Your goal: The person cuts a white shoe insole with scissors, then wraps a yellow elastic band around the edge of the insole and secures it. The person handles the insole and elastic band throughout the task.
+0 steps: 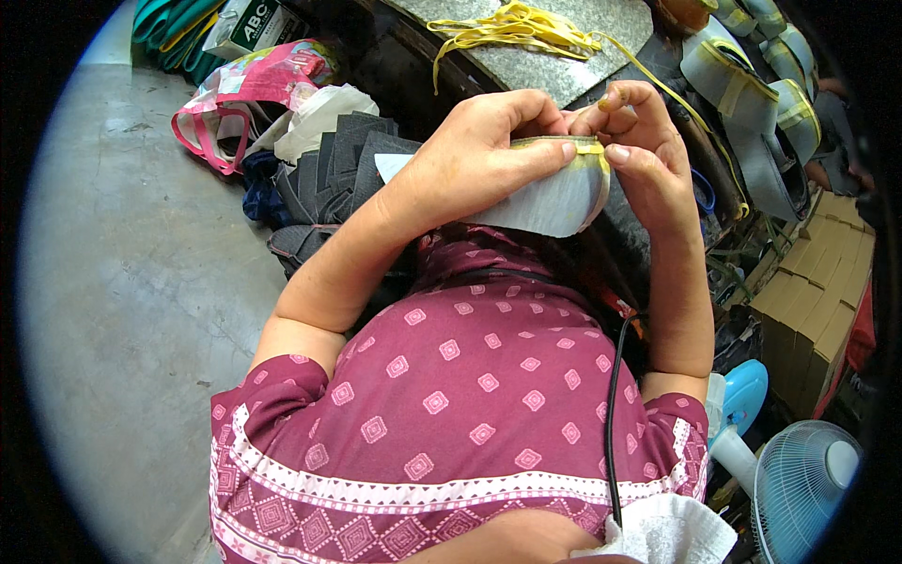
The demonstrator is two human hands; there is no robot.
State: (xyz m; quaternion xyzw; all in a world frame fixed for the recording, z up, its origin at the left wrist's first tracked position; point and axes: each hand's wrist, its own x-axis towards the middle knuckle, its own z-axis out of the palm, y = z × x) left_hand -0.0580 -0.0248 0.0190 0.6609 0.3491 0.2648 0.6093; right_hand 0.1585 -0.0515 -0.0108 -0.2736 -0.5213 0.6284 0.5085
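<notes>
A curved grey sheet piece (554,202) with a yellow-edged upper rim is held up in front of my chest. My left hand (460,155) is closed on it, thumb lying along the near face just under the rim. At the right end of the rim is a short yellow strip (589,148). My right hand (662,164) is closed in a pinch at that corner, its thumb tip against the edge and its index finger bent above. The fingertips behind the rim are partly hidden. Several overlapping dark grey pieces (352,155) lie beyond my left forearm.
A bundle of yellow tape (517,30) lies on a speckled stone slab (611,56), one strand trailing right. Curved grey pieces (742,113) stand at the far right, above folded cardboard (817,273). A fan (803,484) stands lower right; a pink bag (211,132) sits at left.
</notes>
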